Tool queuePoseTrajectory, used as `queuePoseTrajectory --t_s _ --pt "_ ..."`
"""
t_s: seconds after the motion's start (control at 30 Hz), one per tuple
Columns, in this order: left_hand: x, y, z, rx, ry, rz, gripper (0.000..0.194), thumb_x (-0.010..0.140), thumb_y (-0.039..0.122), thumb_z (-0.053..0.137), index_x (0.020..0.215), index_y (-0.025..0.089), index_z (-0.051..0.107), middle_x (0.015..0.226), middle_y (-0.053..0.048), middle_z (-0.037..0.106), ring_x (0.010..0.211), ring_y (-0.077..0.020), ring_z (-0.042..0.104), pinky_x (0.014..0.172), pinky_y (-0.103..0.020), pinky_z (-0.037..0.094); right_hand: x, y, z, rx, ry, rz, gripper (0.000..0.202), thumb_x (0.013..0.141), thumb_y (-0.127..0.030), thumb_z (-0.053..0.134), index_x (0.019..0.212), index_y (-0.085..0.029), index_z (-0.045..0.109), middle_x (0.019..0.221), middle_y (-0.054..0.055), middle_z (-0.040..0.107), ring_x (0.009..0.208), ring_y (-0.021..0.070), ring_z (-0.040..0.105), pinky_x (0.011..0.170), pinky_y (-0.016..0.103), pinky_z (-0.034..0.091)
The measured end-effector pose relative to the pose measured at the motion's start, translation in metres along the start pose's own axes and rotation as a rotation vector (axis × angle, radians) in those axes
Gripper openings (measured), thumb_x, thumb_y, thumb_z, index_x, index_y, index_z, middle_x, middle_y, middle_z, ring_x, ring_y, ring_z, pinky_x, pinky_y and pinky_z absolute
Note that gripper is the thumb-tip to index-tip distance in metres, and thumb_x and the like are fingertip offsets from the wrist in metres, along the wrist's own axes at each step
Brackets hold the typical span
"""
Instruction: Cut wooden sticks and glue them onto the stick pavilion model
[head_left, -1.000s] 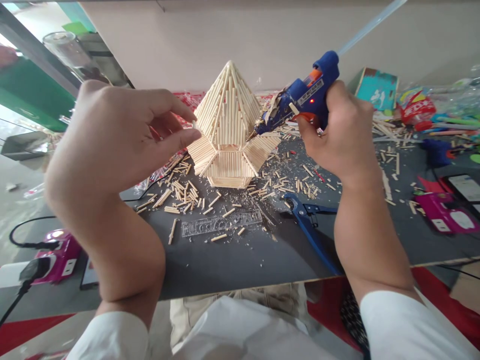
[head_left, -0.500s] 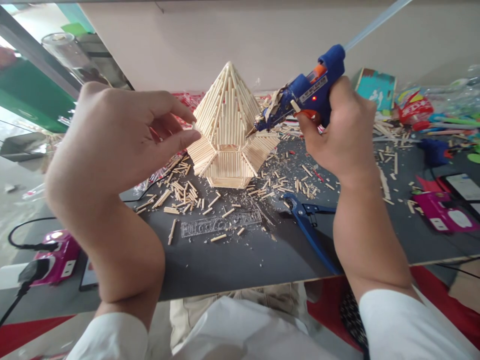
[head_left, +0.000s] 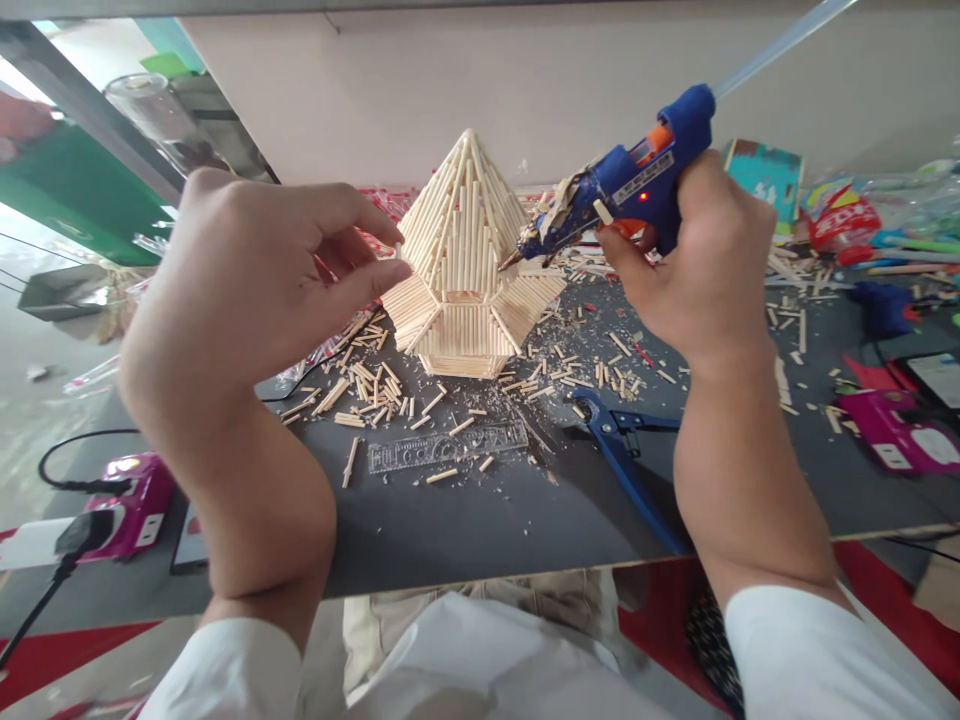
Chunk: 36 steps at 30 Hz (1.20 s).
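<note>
Right hand in a closed grip on the blue glue gun, nozzle touching the stick-built cone model on the dark desk; left hand pinching a small stick beside the model; blue pliers near the right wrist

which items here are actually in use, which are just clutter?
In use:
right hand gripping the glue gun, nozzle at the stick model
left hand pinching a small stick piece beside the model

Lying about:
loose sticks
clear ruler
blue cutters
pink box
pink charger
</note>
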<state>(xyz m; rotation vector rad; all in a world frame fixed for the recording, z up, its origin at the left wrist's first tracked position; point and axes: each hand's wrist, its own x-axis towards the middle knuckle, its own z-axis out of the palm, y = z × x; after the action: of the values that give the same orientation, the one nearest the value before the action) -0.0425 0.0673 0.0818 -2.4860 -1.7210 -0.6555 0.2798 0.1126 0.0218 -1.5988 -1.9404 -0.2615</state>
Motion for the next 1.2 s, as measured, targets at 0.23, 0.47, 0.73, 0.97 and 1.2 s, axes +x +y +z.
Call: queuePoseTrajectory --t_s 0.23,0.47,0.73,0.97,1.2 --pt "0.001 -0.002 0.003 -0.072 0.018 0.001 0.025 0.097 0.045 0.067 0.105 0.026 0.080 0.080 -0.003 0.076 0.076 -0.0229 0.071 0.098 -0.043 0.054 0.001 0.006 -0.006 0.051 0.045 -0.010 0.043 0.096 -0.055 0.068 0.128 -0.027 0.060 0.109 0.012 0.072 0.098 0.0312 0.068 0.091 0.044 0.052" --pt "0.004 -0.002 0.008 -0.144 -0.011 0.040 0.017 0.096 0.038 0.066 0.099 0.028 0.080 0.083 -0.001 0.077 0.080 -0.0209 0.073 0.104 -0.043 0.053 0.005 0.041 -0.013 -0.001 0.019 0.049 0.049 0.091 -0.063 0.073 0.123 -0.027 0.064 0.113 0.016 0.075 0.099 0.0321 0.067 0.083 0.043 0.049" --pt "0.010 0.000 0.016 -0.185 -0.009 0.161 0.020 0.099 0.041 0.064 0.098 0.028 0.081 0.083 -0.003 0.078 0.077 -0.0214 0.071 0.088 -0.042 0.055 0.009 0.146 0.053 -0.242 -0.430 0.140 0.059 0.071 -0.074 0.081 0.055 -0.025 0.051 0.047 -0.005 0.038 0.045 0.0087 0.031 0.055 0.033 0.037" --pt "0.011 0.008 0.019 -0.305 -0.061 0.132 0.013 0.095 0.036 0.070 0.097 0.029 0.081 0.081 -0.001 0.078 0.074 -0.0218 0.070 0.084 -0.042 0.056 0.003 0.134 0.072 -0.183 -0.513 0.026 0.058 0.078 -0.057 0.085 0.048 -0.027 0.045 0.040 -0.002 0.044 0.040 0.0093 0.030 0.047 0.031 0.032" --pt "0.015 0.025 0.030 -0.764 -0.151 -0.092 0.022 0.086 0.033 0.083 0.104 0.021 0.078 0.086 -0.006 0.078 0.067 -0.0180 0.071 0.061 -0.035 0.060 -0.006 0.014 -0.008 0.226 -0.181 -0.146 0.007 0.089 -0.026 0.074 0.096 -0.023 0.075 0.083 0.002 0.076 0.069 0.0177 0.069 0.070 0.036 0.054"
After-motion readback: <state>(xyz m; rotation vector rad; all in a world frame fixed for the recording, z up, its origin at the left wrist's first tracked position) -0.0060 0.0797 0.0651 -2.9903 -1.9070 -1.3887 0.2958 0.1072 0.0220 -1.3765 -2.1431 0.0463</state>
